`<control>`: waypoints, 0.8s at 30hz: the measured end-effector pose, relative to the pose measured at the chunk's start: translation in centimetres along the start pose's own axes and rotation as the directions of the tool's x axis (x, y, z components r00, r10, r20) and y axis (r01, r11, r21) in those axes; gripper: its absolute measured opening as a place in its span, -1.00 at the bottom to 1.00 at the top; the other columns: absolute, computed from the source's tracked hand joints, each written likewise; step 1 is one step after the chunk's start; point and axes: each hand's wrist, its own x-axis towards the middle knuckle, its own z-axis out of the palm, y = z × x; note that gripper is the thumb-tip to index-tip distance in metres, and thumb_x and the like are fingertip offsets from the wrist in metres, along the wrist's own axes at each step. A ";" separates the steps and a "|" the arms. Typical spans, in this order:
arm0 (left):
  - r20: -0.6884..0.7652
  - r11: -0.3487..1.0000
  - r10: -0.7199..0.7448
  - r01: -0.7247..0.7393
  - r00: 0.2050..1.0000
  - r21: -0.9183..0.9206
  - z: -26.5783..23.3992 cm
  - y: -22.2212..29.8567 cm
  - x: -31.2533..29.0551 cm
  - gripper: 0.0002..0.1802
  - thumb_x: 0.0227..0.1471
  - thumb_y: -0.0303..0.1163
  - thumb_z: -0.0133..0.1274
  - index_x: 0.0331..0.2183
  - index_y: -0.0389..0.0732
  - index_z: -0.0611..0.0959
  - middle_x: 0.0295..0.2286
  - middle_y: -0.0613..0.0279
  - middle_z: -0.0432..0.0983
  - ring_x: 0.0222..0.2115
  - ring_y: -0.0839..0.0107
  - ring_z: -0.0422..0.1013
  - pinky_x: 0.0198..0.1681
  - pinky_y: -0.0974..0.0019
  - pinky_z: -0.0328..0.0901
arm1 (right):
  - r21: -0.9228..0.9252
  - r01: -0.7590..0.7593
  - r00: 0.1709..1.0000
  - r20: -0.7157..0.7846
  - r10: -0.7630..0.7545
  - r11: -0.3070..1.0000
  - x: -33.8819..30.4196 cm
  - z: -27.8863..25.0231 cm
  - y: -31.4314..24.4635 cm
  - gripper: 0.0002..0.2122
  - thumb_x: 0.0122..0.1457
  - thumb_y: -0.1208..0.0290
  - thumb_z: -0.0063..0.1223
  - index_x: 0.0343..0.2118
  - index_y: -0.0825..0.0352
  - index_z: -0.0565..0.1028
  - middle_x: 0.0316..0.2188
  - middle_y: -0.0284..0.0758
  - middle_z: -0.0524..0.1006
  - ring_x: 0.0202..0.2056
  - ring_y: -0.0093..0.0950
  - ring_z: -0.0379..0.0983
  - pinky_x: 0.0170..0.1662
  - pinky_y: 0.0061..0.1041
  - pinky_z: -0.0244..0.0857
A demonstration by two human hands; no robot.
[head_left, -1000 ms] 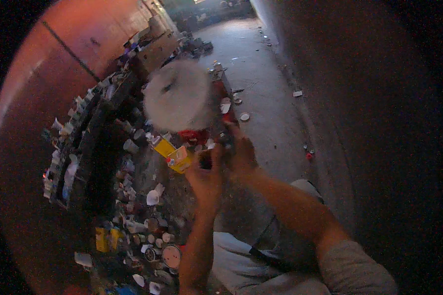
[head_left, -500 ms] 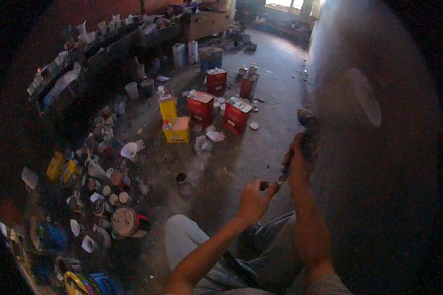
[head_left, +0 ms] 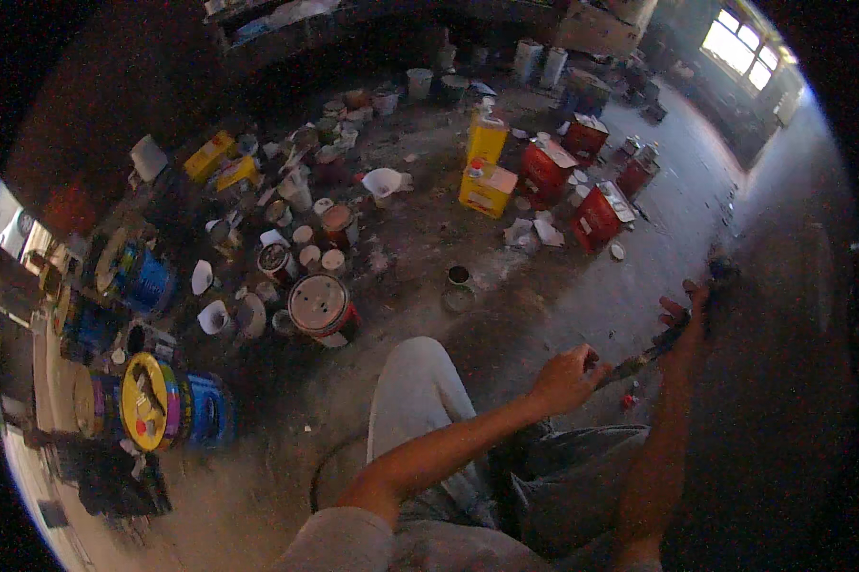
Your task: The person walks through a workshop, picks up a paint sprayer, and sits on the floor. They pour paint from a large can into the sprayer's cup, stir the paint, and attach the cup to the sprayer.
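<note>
My right hand is wrapped round a dark hand tool, whose rounded end lies beyond my fingers near the wall at right. Dim light and blur hide what kind of tool it is. From under that hand its narrow stem slants down to my left hand. The left fingers are curled, thumb and forefinger closed at the stem's lower end. Both forearms reach out over my grey-trousered knees. A small red object shows just below the stem.
Red tins and yellow jugs stand ahead on the floor. An open small can is before my knee. Paint tubs and cups crowd the left, with a yellow-lidded drum nearer. A dark wall runs along my right.
The view has swung left, so the tins, tubs and my arms sit further right in it. Both hands keep their hold on the tool. More drums at left have come into sight.
</note>
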 end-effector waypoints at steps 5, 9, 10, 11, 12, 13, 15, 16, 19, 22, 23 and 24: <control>-0.041 0.999 -0.032 0.032 0.999 0.011 -3.3 -0.3 -1.0 -0.42 0.14 0.06 0.00 -0.14 -0.34 0.52 -0.22 -0.14 0.54 -0.17 -0.02 0.47 -0.09 0.05 0.33 | 0.202 0.171 0.983 0.028 -0.180 0.964 1.8 2.5 2.0 -0.61 0.19 -0.01 0.11 -0.15 0.24 0.52 -0.31 -0.34 0.57 -0.53 -0.56 0.42 -0.49 -0.52 0.24; -0.238 0.998 0.011 -0.024 0.971 -0.052 -7.1 0.7 -2.8 -0.34 0.09 0.05 0.09 -0.04 -0.36 0.43 -0.18 -0.14 0.52 -0.15 0.00 0.47 -0.07 0.06 0.33 | 0.016 0.225 0.940 0.258 -0.222 0.974 -0.4 5.9 1.8 -0.64 0.19 0.09 0.14 -0.13 0.29 0.50 -0.17 -0.34 0.54 -0.45 -0.51 0.49 -0.39 -0.52 0.34; -0.320 0.993 0.055 -0.084 0.946 -0.078 -8.3 1.1 -3.1 -0.31 0.08 0.03 0.14 -0.02 -0.37 0.40 -0.16 -0.13 0.50 -0.15 0.01 0.47 -0.08 0.06 0.34 | -0.044 0.205 0.924 0.339 -0.178 0.978 -1.5 7.3 1.8 -0.61 0.17 0.07 0.17 -0.15 0.32 0.50 -0.16 -0.33 0.53 -0.43 -0.49 0.50 -0.34 -0.50 0.37; -0.445 0.986 0.103 -0.150 0.890 -0.071 -9.9 1.4 -3.5 -0.29 0.05 0.00 0.17 0.01 -0.38 0.37 -0.14 -0.13 0.49 -0.12 0.03 0.45 -0.06 0.08 0.33 | -0.103 0.196 0.899 0.417 -0.136 0.975 -2.7 9.1 2.0 -0.59 0.14 0.05 0.20 -0.17 0.34 0.50 -0.15 -0.31 0.53 -0.41 -0.47 0.52 -0.29 -0.48 0.39; -0.546 0.977 0.140 -0.205 0.826 -0.060 -11.6 1.6 -4.2 -0.26 0.03 -0.04 0.21 0.03 -0.39 0.35 -0.12 -0.13 0.47 -0.09 0.05 0.44 -0.03 0.09 0.32 | -0.083 0.230 0.858 0.488 -0.162 0.970 -4.6 11.0 2.9 -0.56 0.13 0.05 0.21 -0.14 0.35 0.49 -0.17 -0.32 0.53 -0.33 -0.45 0.50 -0.21 -0.46 0.38; -0.634 0.969 0.144 -0.238 0.760 -0.066 -13.2 1.7 -5.3 -0.23 0.01 -0.08 0.24 0.05 -0.39 0.32 -0.10 -0.13 0.45 -0.06 0.07 0.42 0.00 0.11 0.30 | -0.011 0.293 0.761 0.608 -0.226 0.956 -6.9 13.0 4.1 -0.54 0.12 0.05 0.22 -0.11 0.36 0.48 -0.19 -0.32 0.53 -0.25 -0.43 0.48 -0.14 -0.44 0.36; -0.769 0.974 0.128 -0.226 0.626 -0.021 -16.7 1.5 -8.0 -0.20 -0.04 -0.13 0.29 0.07 -0.40 0.31 -0.08 -0.12 0.44 -0.03 0.10 0.40 0.06 0.13 0.27 | 0.011 0.169 0.605 0.788 -0.113 0.985 -12.1 16.5 6.9 -0.52 0.13 0.12 0.22 -0.02 0.35 0.41 -0.13 -0.30 0.50 -0.14 -0.42 0.42 -0.05 -0.41 0.32; -0.838 0.974 0.127 -0.227 0.531 0.004 -18.3 1.2 -9.6 -0.18 -0.07 -0.16 0.32 0.07 -0.40 0.31 -0.07 -0.11 0.43 -0.01 0.11 0.39 0.08 0.15 0.26 | 0.173 0.105 0.440 0.875 -0.202 0.979 -15.0 18.4 8.3 -0.51 0.13 0.16 0.22 0.03 0.35 0.38 -0.09 -0.28 0.47 -0.09 -0.42 0.40 -0.02 -0.41 0.30; -0.887 0.995 0.001 -0.090 0.462 -0.046 -21.9 -0.4 -16.2 -0.10 -0.13 -0.20 0.35 0.13 -0.40 0.27 -0.03 -0.09 0.40 -0.02 0.14 0.38 0.06 0.18 0.28 | 0.220 -0.328 0.253 0.957 -0.140 0.919 -25.2 22.9 11.8 -0.51 0.14 0.26 0.18 0.08 0.33 0.31 0.00 -0.25 0.41 -0.04 -0.42 0.36 0.02 -0.41 0.28; -0.929 0.980 -0.060 -0.157 0.366 -0.125 -24.6 -2.9 -23.6 -0.15 -0.11 -0.29 0.32 0.14 -0.37 0.29 -0.04 -0.02 0.43 -0.06 0.24 0.41 0.03 0.24 0.29 | -0.019 -0.705 0.038 0.997 0.065 0.709 -35.5 23.5 13.7 -0.51 0.15 0.32 0.13 0.11 0.33 0.26 0.04 -0.23 0.37 0.01 -0.42 0.33 0.04 -0.41 0.26; -0.926 0.951 -0.130 -0.218 0.356 -0.218 -25.4 -3.8 -26.0 -0.18 -0.11 -0.32 0.31 0.13 -0.35 0.30 -0.05 0.01 0.45 -0.08 0.28 0.42 0.03 0.27 0.29 | -0.056 -0.676 -0.031 0.998 0.047 0.735 -38.2 23.4 14.1 -0.50 0.15 0.34 0.11 0.13 0.33 0.23 0.06 -0.22 0.35 0.03 -0.40 0.31 0.06 -0.40 0.24; -0.933 0.936 -0.129 -0.269 0.335 -0.226 -26.3 -4.6 -28.1 -0.24 -0.09 -0.34 0.29 0.11 -0.34 0.34 -0.08 0.05 0.48 -0.12 0.31 0.43 0.00 0.28 0.30 | -0.027 -0.512 -0.050 0.999 0.001 0.859 -40.8 23.2 14.6 -0.48 0.15 0.37 0.09 0.15 0.34 0.20 0.08 -0.20 0.33 0.05 -0.38 0.30 0.08 -0.39 0.23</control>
